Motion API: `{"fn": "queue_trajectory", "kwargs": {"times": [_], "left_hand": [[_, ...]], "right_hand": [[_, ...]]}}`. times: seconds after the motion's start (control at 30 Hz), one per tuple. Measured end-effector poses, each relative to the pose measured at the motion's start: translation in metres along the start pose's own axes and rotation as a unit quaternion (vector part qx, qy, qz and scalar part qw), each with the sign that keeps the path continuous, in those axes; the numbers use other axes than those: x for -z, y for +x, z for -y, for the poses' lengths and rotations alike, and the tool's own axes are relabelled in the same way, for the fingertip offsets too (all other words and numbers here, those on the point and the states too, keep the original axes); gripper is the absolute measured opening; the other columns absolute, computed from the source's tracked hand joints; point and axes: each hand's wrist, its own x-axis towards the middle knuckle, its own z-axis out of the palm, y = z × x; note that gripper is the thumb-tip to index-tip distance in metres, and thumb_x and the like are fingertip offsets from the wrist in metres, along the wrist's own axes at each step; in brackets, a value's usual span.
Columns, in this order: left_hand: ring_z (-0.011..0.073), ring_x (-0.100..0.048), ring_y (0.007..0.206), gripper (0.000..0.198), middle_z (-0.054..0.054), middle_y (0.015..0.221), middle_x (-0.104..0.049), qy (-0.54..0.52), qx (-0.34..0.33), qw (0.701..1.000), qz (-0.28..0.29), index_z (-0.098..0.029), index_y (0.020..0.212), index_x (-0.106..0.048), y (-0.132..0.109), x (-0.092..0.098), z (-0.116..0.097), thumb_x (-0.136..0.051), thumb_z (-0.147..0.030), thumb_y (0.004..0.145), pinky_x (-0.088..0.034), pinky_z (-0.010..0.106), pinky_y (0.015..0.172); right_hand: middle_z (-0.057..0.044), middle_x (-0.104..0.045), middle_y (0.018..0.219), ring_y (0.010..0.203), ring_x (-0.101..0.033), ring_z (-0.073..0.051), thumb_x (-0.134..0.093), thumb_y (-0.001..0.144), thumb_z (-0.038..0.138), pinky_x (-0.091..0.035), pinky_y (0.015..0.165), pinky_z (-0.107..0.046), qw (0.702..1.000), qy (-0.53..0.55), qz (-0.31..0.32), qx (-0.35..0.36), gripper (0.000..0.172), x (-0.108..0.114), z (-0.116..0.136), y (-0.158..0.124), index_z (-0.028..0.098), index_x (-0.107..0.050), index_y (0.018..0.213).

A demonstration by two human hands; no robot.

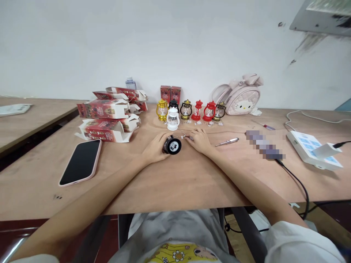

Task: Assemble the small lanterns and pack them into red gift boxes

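My left hand (pixel 157 149) is closed around a small dark lantern (pixel 174 146), tipped on its side so that its round black base faces me. Just right of it, my right hand (pixel 199 141) rests on the table with its fingers drawn together. A thin wire-like strand with a small pale tag (pixel 182 137) lies at those fingertips; whether they grip it is unclear. Right behind my hands stands a white mini lantern (pixel 173 119). Behind that is a row of mini lanterns, including a gold lantern (pixel 162 110), a bronze lantern (pixel 186 109) and a red lantern (pixel 209 111).
Opened red cartons (pixel 104 109) pile up at the left, behind a phone (pixel 80 162). Two red boxes (pixel 170 94) stand by the wall. A pen-like screwdriver (pixel 227 142), a pink bag (pixel 244 98), a blurred-out device (pixel 263 144) and a power strip (pixel 312 149) lie rightward.
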Motion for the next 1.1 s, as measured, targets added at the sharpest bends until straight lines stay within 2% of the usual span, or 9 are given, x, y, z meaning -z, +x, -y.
{"fn": "queue_trajectory", "kwargs": {"times": [0.17,0.3,0.53,0.7,0.83,0.9,0.97,1.03,1.1], "left_hand": [[0.0307,-0.052,0.125,0.068,0.015,0.131,-0.055,-0.013,0.012,1.0,0.0,-0.017,0.135,-0.04,0.003,-0.001,-0.002,-0.065,-0.035,0.075,-0.046,0.046,0.104],[0.0311,-0.053,0.124,0.07,0.015,0.134,-0.053,-0.007,0.035,0.999,0.013,-0.018,0.138,-0.038,0.003,-0.003,-0.001,-0.065,-0.037,0.076,-0.049,0.046,0.099],[0.0309,-0.052,0.125,0.07,0.014,0.133,-0.054,-0.006,-0.004,1.0,0.001,-0.019,0.138,-0.038,0.002,-0.004,0.007,-0.065,-0.034,0.075,-0.048,0.046,0.101],[0.0313,-0.053,0.124,0.072,0.015,0.133,-0.053,0.007,0.006,1.0,0.012,-0.018,0.139,-0.036,0.0,-0.002,0.01,-0.065,-0.036,0.076,-0.047,0.047,0.101],[0.0304,-0.052,0.125,0.071,0.013,0.134,-0.053,0.018,0.025,0.999,0.011,-0.019,0.138,-0.037,0.0,0.001,0.007,-0.065,-0.034,0.075,-0.047,0.045,0.102],[0.0305,-0.053,0.124,0.071,0.013,0.133,-0.054,0.02,0.033,0.999,0.012,-0.019,0.137,-0.038,0.0,0.002,0.005,-0.066,-0.033,0.074,-0.048,0.045,0.101],[0.0308,-0.053,0.124,0.072,0.014,0.134,-0.053,0.02,0.037,0.999,0.013,-0.018,0.138,-0.038,0.0,0.002,0.005,-0.066,-0.033,0.073,-0.048,0.045,0.1],[0.0307,-0.053,0.125,0.072,0.013,0.134,-0.053,0.021,0.04,0.999,0.009,-0.019,0.138,-0.037,-0.001,0.002,0.004,-0.066,-0.033,0.073,-0.049,0.045,0.098],[0.0302,-0.053,0.124,0.071,0.012,0.133,-0.054,0.026,0.041,0.999,0.003,-0.021,0.137,-0.038,-0.002,0.001,0.004,-0.067,-0.036,0.074,-0.05,0.044,0.097]], "right_hand": [[-0.012,-0.069,0.109,0.106,-0.05,-0.031,-0.052,0.095,0.037,-0.034,0.088,-0.044,1.0,-0.004,-0.008,-0.017,0.028,-0.004,0.003,0.006,0.018,-0.072,0.102],[-0.013,-0.069,0.105,0.105,-0.05,-0.031,-0.051,0.096,0.033,-0.035,0.087,-0.044,1.0,-0.009,-0.005,-0.025,0.027,-0.007,0.003,0.011,0.017,-0.072,0.101],[-0.014,-0.068,0.105,0.107,-0.05,-0.03,-0.051,0.095,0.028,-0.036,0.088,-0.043,0.999,-0.014,-0.001,-0.036,0.024,-0.005,0.006,0.01,0.015,-0.07,0.098],[-0.012,-0.067,0.106,0.108,-0.05,-0.03,-0.055,0.094,0.028,-0.036,0.089,-0.042,0.997,0.032,0.007,-0.064,0.019,-0.005,0.004,0.006,0.016,-0.068,0.098],[-0.01,-0.067,0.102,0.105,-0.051,-0.029,-0.054,0.094,0.029,-0.034,0.088,-0.042,0.997,0.066,0.004,-0.035,0.017,-0.002,0.003,0.001,0.017,-0.066,0.094],[-0.01,-0.067,0.1,0.103,-0.053,-0.027,-0.051,0.096,0.029,-0.035,0.088,-0.041,0.995,0.095,-0.038,-0.004,0.018,0.002,0.007,-0.004,0.017,-0.064,0.092],[-0.009,-0.067,0.097,0.097,-0.056,-0.024,-0.047,0.097,0.031,-0.038,0.088,-0.039,0.982,0.151,-0.115,0.02,0.02,0.006,0.017,-0.011,0.019,-0.062,0.09],[-0.007,-0.066,0.091,0.09,-0.059,-0.022,-0.045,0.098,0.034,-0.042,0.086,-0.038,0.955,0.217,-0.201,0.029,0.021,0.008,0.032,-0.018,0.021,-0.059,0.088],[-0.005,-0.066,0.087,0.086,-0.061,-0.02,-0.046,0.098,0.035,-0.046,0.082,-0.036,0.927,0.268,-0.26,0.039,0.019,0.008,0.049,-0.025,0.023,-0.058,0.088]]}}
